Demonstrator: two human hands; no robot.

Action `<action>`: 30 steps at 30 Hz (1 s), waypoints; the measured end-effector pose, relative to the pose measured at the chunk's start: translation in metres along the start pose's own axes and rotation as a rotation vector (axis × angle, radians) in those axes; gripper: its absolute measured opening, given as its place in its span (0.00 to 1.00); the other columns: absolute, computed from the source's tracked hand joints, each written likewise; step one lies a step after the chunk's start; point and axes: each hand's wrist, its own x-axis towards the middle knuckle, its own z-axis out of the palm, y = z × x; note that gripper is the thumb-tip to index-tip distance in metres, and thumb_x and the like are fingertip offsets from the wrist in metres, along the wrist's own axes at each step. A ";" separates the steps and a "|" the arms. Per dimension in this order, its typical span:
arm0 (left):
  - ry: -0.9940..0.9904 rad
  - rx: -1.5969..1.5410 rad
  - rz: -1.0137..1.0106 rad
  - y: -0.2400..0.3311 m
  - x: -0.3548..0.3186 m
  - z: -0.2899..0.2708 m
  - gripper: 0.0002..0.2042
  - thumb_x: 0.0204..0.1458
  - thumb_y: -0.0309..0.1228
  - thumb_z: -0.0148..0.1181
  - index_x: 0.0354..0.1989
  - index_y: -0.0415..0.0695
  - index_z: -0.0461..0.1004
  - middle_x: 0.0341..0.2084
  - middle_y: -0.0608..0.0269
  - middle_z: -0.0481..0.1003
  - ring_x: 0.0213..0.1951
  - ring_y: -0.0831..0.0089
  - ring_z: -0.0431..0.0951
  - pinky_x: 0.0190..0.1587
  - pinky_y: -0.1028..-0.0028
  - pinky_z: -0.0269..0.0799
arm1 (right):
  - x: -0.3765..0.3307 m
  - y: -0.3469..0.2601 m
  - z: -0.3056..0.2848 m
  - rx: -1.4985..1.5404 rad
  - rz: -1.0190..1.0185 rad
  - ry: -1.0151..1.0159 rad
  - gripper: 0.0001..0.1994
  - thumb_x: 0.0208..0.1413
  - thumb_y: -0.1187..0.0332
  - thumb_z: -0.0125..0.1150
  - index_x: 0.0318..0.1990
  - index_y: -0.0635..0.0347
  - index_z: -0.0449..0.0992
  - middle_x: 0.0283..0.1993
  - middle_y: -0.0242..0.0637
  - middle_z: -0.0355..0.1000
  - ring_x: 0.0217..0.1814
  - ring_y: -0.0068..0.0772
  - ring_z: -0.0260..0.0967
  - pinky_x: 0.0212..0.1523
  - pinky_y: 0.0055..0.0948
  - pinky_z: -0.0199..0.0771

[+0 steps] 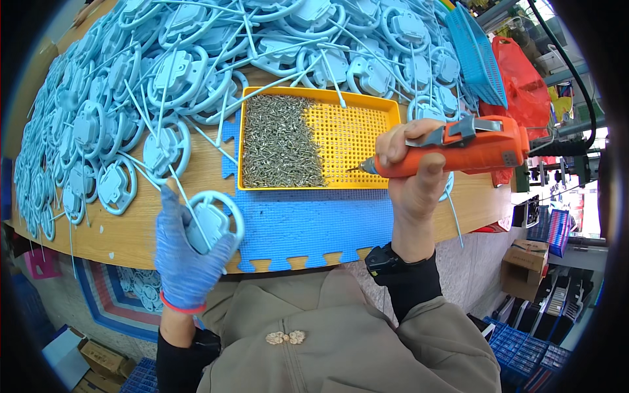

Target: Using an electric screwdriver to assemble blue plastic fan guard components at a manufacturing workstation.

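Observation:
My left hand (pixel 182 252), in a blue glove with a red cuff, is closed on a light blue plastic ring-shaped part with a thin stem (pixel 213 221) near the table's front edge. My bare right hand (pixel 414 167) grips an orange electric screwdriver (pixel 462 147). Its bit points left, over the right side of a yellow perforated tray (pixel 354 95). Many small metal screws (pixel 278 141) fill the left half of that tray. Beneath and in front of the tray lies a blue foam mat (pixel 314 223).
A large heap of similar light blue parts (pixel 177 72) covers the table's far and left sides. Back right stand a blue basket (pixel 475 56) and a red plastic bag (pixel 521 78). A black cable (pixel 576 72) runs beyond the screwdriver. On the floor at right is a cardboard box (pixel 524 268).

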 end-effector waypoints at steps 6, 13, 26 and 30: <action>-0.025 0.026 0.092 0.025 -0.016 0.025 0.50 0.32 0.29 0.72 0.66 0.34 0.48 0.36 0.58 0.66 0.37 0.67 0.69 0.43 0.70 0.68 | 0.001 0.001 0.004 0.012 -0.035 -0.003 0.22 0.49 0.54 0.68 0.39 0.61 0.66 0.24 0.35 0.67 0.25 0.25 0.65 0.21 0.23 0.66; -0.140 0.082 0.220 0.036 -0.018 0.023 0.45 0.34 0.28 0.71 0.65 0.37 0.54 0.40 0.52 0.67 0.42 0.62 0.71 0.43 0.70 0.70 | -0.002 0.002 0.006 -0.002 -0.036 -0.008 0.21 0.50 0.55 0.68 0.38 0.61 0.66 0.24 0.36 0.67 0.24 0.26 0.64 0.21 0.22 0.65; -0.285 0.254 0.717 0.008 0.018 0.003 0.20 0.38 0.32 0.65 0.44 0.46 0.75 0.35 0.56 0.73 0.44 0.53 0.73 0.54 0.55 0.62 | -0.026 -0.040 0.068 0.002 -0.047 -0.197 0.33 0.45 0.32 0.54 0.39 0.56 0.65 0.22 0.27 0.62 0.21 0.22 0.59 0.24 0.24 0.61; -0.276 0.200 0.708 -0.002 0.014 0.005 0.17 0.39 0.31 0.65 0.42 0.46 0.76 0.35 0.57 0.73 0.42 0.54 0.73 0.53 0.55 0.64 | -0.039 -0.031 0.090 0.188 0.055 -0.225 0.30 0.43 0.48 0.71 0.40 0.64 0.66 0.23 0.37 0.66 0.24 0.31 0.66 0.24 0.27 0.67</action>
